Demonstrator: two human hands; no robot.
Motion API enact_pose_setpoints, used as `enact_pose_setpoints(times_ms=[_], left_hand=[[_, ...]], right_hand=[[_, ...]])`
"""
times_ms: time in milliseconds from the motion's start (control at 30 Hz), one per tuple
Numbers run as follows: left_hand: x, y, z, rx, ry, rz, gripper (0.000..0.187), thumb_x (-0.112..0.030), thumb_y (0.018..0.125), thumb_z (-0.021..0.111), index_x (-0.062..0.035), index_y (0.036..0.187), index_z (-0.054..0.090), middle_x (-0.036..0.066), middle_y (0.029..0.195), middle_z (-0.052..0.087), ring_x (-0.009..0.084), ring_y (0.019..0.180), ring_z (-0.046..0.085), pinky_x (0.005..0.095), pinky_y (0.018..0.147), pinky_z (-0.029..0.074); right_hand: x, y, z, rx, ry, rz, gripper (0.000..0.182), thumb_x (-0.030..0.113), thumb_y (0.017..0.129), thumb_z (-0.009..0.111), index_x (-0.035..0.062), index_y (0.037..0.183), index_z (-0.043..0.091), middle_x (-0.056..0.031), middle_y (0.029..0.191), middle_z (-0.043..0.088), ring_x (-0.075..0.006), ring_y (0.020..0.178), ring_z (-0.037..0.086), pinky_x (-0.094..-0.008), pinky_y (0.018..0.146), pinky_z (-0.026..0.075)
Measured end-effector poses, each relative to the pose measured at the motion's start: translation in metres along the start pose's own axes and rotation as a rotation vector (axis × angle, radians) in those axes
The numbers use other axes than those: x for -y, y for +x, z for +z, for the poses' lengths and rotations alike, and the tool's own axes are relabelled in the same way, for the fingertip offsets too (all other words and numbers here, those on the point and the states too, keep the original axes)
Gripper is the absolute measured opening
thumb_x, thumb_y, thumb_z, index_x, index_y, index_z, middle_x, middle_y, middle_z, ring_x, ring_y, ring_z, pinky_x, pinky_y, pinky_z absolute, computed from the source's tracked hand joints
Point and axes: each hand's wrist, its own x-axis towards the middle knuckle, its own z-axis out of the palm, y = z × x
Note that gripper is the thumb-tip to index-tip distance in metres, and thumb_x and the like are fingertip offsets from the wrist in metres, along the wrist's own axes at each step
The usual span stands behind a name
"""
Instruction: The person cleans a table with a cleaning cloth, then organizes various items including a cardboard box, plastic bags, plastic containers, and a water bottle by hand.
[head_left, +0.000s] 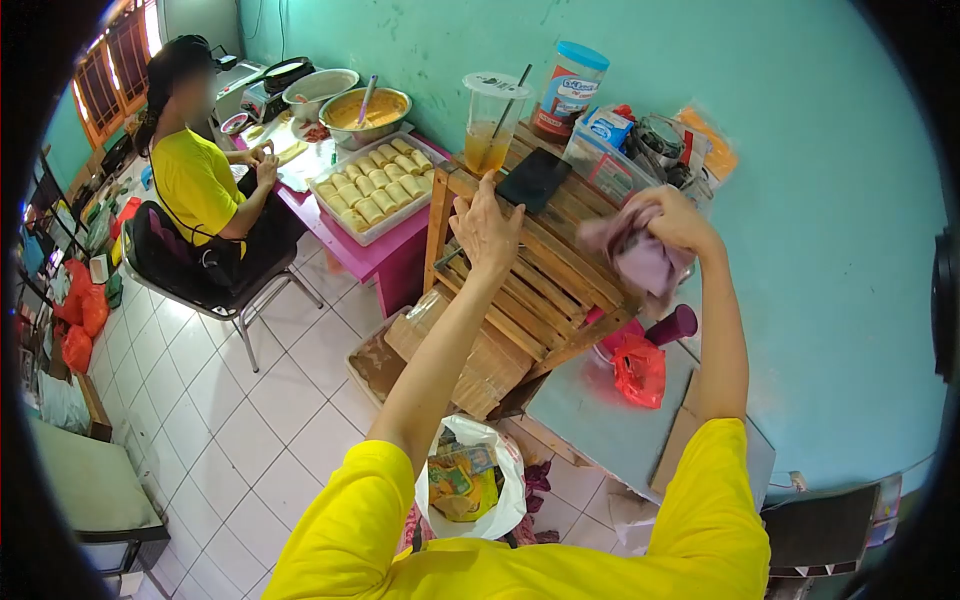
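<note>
My right hand [672, 222] grips a crumpled mauve cloth [645, 262], slightly blurred, over the right end of the slatted wooden rack [545, 265]. My left hand [487, 228] is at the rack's left part with fingers spread, its fingertips beside a black phone [534, 181] and just below a plastic cup of amber drink [487, 135] with a dark straw. A blue-lidded jar [570, 92] and a clear plastic box [607, 170] of packets stand behind the phone.
A seated person [195, 165] in yellow works at a pink table [375, 258] with a tray of rolls [378, 190] and a bowl of orange filling [367, 115]. Below are a cardboard box [465, 355], a white bag [505, 470], a red bag [640, 371] and a grey tabletop [580, 400].
</note>
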Motion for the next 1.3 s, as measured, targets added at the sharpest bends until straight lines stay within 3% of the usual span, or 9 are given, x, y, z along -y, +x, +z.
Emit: enact_pose_setpoints(times_ms=[100, 200, 367, 500, 600, 833, 967, 1133, 1300], left_hand=[[-0.001, -0.001, -0.003, 0.025, 0.012, 0.005, 0.065, -0.025, 0.07, 0.076, -0.0109, 0.126, 0.047, 0.007, 0.102, 0.065, 0.0266, 0.093, 0.051, 0.0379, 0.077, 0.036], [-0.004, -0.002, -0.003, 0.064, 0.013, -0.052, 0.063, -0.027, 0.072, 0.075, -0.0157, 0.127, 0.047, 0.002, 0.112, 0.063, 0.0259, 0.097, 0.05, 0.0393, 0.084, 0.036], [0.0, -0.003, 0.0, 0.045, 0.029, -0.012, 0.062, -0.026, 0.072, 0.075, -0.0146, 0.127, 0.047, 0.006, 0.105, 0.065, 0.0269, 0.096, 0.051, 0.039, 0.081, 0.036], [0.005, -0.004, -0.004, 0.092, -0.073, -0.016, 0.06, -0.026, 0.073, 0.073, -0.0137, 0.126, 0.048, 0.009, 0.104, 0.064, 0.0287, 0.097, 0.051, 0.0399, 0.081, 0.038], [0.022, -0.027, -0.008, -0.016, -0.26, 0.029, 0.054, -0.025, 0.077, 0.07, -0.0119, 0.124, 0.049, 0.012, 0.109, 0.061, 0.0303, 0.1, 0.051, 0.0413, 0.083, 0.039], [0.087, -0.206, -0.09, 0.396, -0.821, -0.506, 0.036, -0.025, 0.094, 0.041, -0.0037, 0.118, 0.057, 0.014, 0.122, 0.057, 0.0249, 0.114, 0.052, 0.0337, 0.099, 0.036], [0.166, -0.304, -0.144, 0.424, -0.562, -0.935, 0.053, -0.036, 0.099, 0.021, -0.0052, 0.115, 0.061, 0.012, 0.111, 0.064, 0.0263, 0.107, 0.056, 0.0328, 0.097, 0.038], [0.247, -0.411, -0.193, 0.407, -0.314, -1.153, 0.051, -0.038, 0.098, 0.027, -0.0032, 0.116, 0.06, 0.011, 0.104, 0.063, 0.0221, 0.091, 0.057, 0.0328, 0.086, 0.042], [0.26, -0.494, -0.181, 0.432, -0.182, -1.188, 0.029, -0.02, 0.087, 0.048, -0.005, 0.108, 0.063, 0.018, 0.091, 0.065, 0.0266, 0.086, 0.061, 0.0354, 0.08, 0.045]], right_hand=[[-0.054, 0.016, 0.038, -0.545, -0.147, -0.026, 0.032, 0.003, 0.07, 0.053, 0.0015, 0.1, 0.063, -0.0164, 0.097, 0.064, -0.0298, 0.083, 0.063, -0.0356, 0.075, 0.05], [-0.011, -0.005, 0.087, -0.512, -0.402, -0.116, 0.028, 0.004, 0.069, 0.054, 0.002, 0.095, 0.062, -0.0178, 0.094, 0.062, -0.0356, 0.085, 0.06, -0.0395, 0.077, 0.047], [0.081, -0.06, 0.061, 0.295, 0.086, -0.312, 0.037, 0.001, 0.065, 0.053, 0.0033, 0.101, 0.063, -0.016, 0.106, 0.062, -0.0319, 0.104, 0.056, -0.0343, 0.088, 0.044], [0.032, -0.036, 0.06, -0.314, 0.164, -0.34, 0.034, 0.004, 0.065, 0.056, -0.0024, 0.098, 0.06, -0.0139, 0.103, 0.061, -0.0331, 0.099, 0.057, -0.035, 0.085, 0.045], [0.036, -0.038, 0.093, -0.362, -0.096, -0.142, 0.033, 0.006, 0.066, 0.058, -0.0021, 0.099, 0.06, -0.0152, 0.102, 0.059, -0.0351, 0.095, 0.057, -0.036, 0.084, 0.045], [0.11, -0.071, 0.221, 0.717, 0.285, -0.385, 0.036, 0.009, 0.068, 0.062, 0.0003, 0.103, 0.062, -0.0177, 0.102, 0.058, -0.0333, 0.099, 0.056, -0.0378, 0.085, 0.044], [0.048, -0.017, 0.33, 0.091, 0.269, -0.188, 0.032, 0.006, 0.071, 0.059, 0.0012, 0.103, 0.06, -0.015, 0.106, 0.057, -0.0323, 0.102, 0.054, -0.0364, 0.088, 0.043], [0.05, 0.013, 0.49, -0.351, -0.236, 0.169, 0.041, 0.012, 0.074, 0.061, 0.0051, 0.114, 0.05, -0.023, 0.12, 0.044, -0.0417, 0.111, 0.043, -0.0497, 0.089, 0.041], [0.087, -0.007, 0.587, 0.476, 0.136, -0.106, 0.035, 0.013, 0.066, 0.061, 0.0066, 0.101, 0.062, -0.0138, 0.103, 0.053, -0.0347, 0.102, 0.053, -0.0432, 0.085, 0.044]])
